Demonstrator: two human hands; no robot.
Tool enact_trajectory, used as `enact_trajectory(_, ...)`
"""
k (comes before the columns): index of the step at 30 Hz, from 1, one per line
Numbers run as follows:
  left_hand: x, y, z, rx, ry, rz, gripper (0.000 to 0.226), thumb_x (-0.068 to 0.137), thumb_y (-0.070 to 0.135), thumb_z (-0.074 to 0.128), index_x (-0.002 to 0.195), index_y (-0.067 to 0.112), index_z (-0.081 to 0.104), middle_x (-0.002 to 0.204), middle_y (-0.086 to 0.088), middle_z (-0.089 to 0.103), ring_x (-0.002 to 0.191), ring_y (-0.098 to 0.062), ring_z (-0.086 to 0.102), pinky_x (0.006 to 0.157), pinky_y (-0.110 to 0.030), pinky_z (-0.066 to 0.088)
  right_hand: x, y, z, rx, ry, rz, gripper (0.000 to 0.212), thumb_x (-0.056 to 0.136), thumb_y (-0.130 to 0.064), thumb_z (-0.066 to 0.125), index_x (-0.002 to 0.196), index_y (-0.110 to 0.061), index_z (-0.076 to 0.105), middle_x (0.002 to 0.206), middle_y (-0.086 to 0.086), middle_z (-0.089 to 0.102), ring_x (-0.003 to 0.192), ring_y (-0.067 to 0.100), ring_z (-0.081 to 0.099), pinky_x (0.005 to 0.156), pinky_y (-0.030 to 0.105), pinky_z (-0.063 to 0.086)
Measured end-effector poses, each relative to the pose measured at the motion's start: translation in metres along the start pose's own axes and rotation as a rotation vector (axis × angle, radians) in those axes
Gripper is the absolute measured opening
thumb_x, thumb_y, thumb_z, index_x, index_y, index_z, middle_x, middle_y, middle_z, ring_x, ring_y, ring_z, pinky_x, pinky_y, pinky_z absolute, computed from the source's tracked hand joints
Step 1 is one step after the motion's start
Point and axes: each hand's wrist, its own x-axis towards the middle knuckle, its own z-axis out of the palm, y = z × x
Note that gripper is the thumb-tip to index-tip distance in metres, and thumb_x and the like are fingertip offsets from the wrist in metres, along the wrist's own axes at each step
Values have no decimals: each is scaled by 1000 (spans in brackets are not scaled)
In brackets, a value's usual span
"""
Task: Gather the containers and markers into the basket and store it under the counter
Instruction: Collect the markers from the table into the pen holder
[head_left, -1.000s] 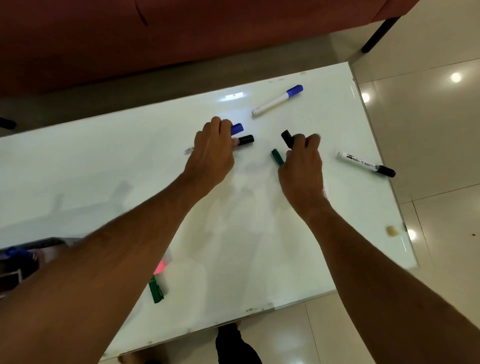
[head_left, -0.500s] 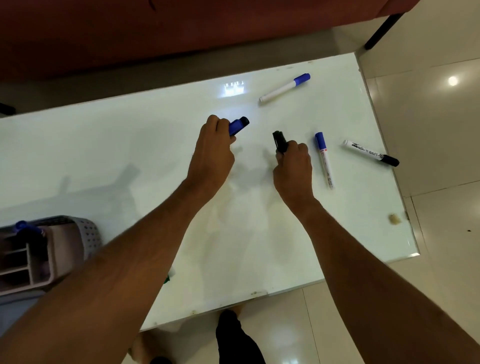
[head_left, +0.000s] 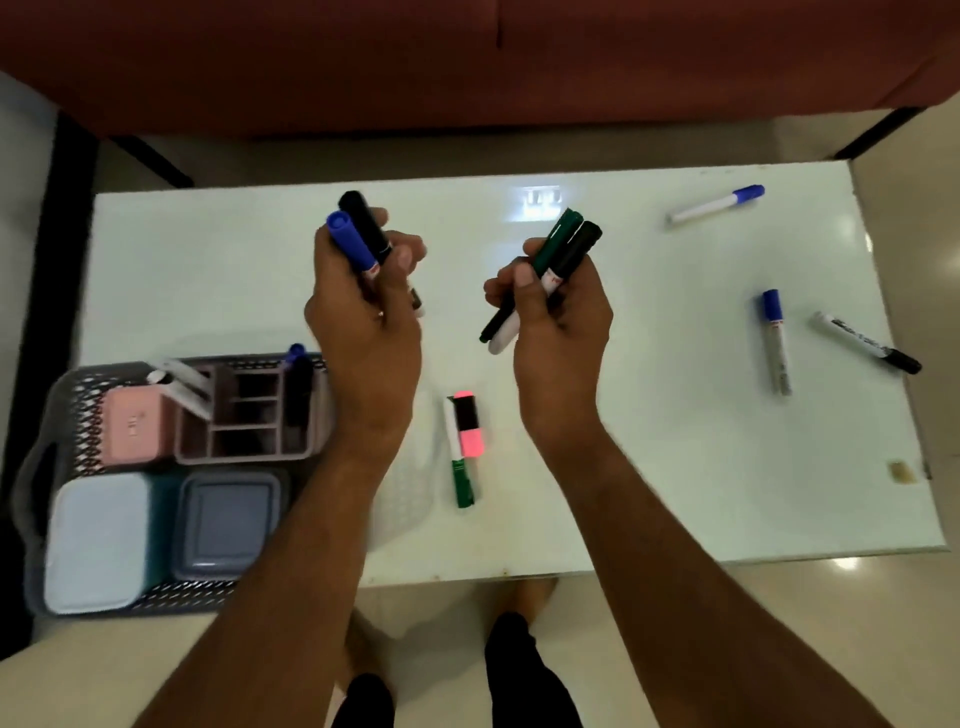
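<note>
Both hands are raised above the middle of the white bench (head_left: 649, 467). My left hand (head_left: 366, 332) is curled round two markers, a blue-capped marker (head_left: 352, 248) and a black-capped marker (head_left: 366, 226), caps pointing to the upper left of the frame. My right hand (head_left: 558, 322) grips two more, a green marker (head_left: 553, 244) and a black marker (head_left: 574, 254), caps pointing up and right, their tails sticking out below the thumb.

Loose on the bench: a pink highlighter (head_left: 469, 426) and a green-capped marker (head_left: 460, 457), touching side by side at lower centre between my forearms. At upper right lies a blue-capped pen (head_left: 717, 203). At the right edge a thick blue-capped marker (head_left: 774, 340) lies near a black-capped pen (head_left: 867, 343), apart from it.

The grey basket (head_left: 67, 395) sits at the lower left, overhanging the bench's left end. Inside it: a pink box (head_left: 132, 426), a divided organiser (head_left: 249, 415) with markers standing in it, a pale blue lidded container (head_left: 96, 540) and a grey lidded container (head_left: 226, 525).
</note>
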Motion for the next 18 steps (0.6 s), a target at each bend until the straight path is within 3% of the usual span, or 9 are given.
enact_trajectory(4,4,3,-82,-43,138,57,24,105,9,55,124,-4,48,103,-19,72,98,-31,73,88,-32,57,-58,5,63,77,7,-36,15,103,3,53,116,-1,58,91,13,64,87,25,71,89,32,60)
enact_trajectory(8,5,-14,-149,-72,244,46,28,105,8,53,127,-6,44,110,-28,70,106,-39,70,100,-45,55,-105,27,107,71,23,-32,16,101,5,54,113,-5,59,88,0,67,90,21,70,94,32,59)
enact_trajectory(13,-2,-53,-200,-61,344,15,34,105,7,53,131,-12,42,116,-25,69,105,-24,69,91,-26,54,-136,66,139,22,80,-12,27,100,8,53,108,-18,59,89,-14,70,95,24,69,103,42,55)
enact_trajectory(18,-11,-84,-206,-102,340,-29,36,104,1,52,136,-10,39,114,-23,68,112,-31,68,99,-34,55,-143,93,152,-24,142,-22,23,101,5,53,110,-15,57,91,-8,71,99,28,71,102,36,56)
